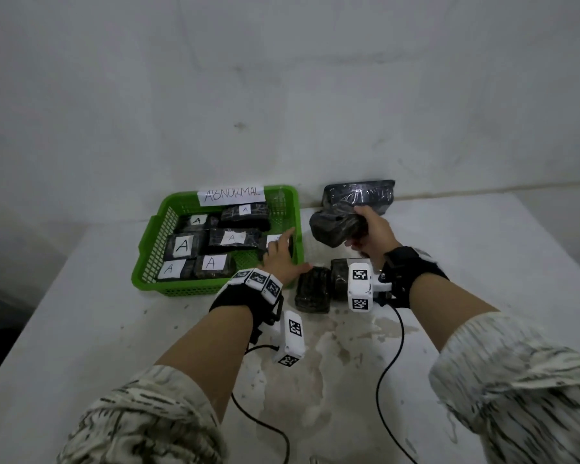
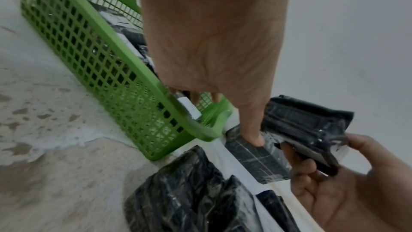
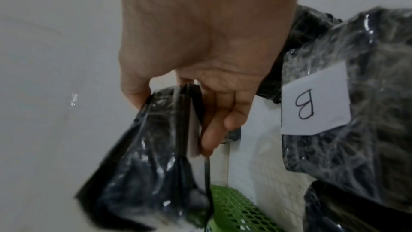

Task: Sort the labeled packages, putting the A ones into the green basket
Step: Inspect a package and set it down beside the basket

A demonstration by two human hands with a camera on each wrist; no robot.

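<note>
Two patterned sleeves fill the near edge of the head view; beyond them the right hand (image 1: 374, 234) grips a black wrapped package (image 1: 335, 229) lifted just right of the green basket (image 1: 148, 262). The left hand (image 1: 280, 259), fingers straight and holding nothing, reaches over the basket's right rim. The held label is hidden, so the person should probably turn it to read it before choosing a basket.

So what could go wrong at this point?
The right hand holds a package whose label is hidden from the head view, so it could be missorted. A package marked B lies close by, an easy mix-up. The left hand stretches over the green basket's rim and might nudge it.
</note>
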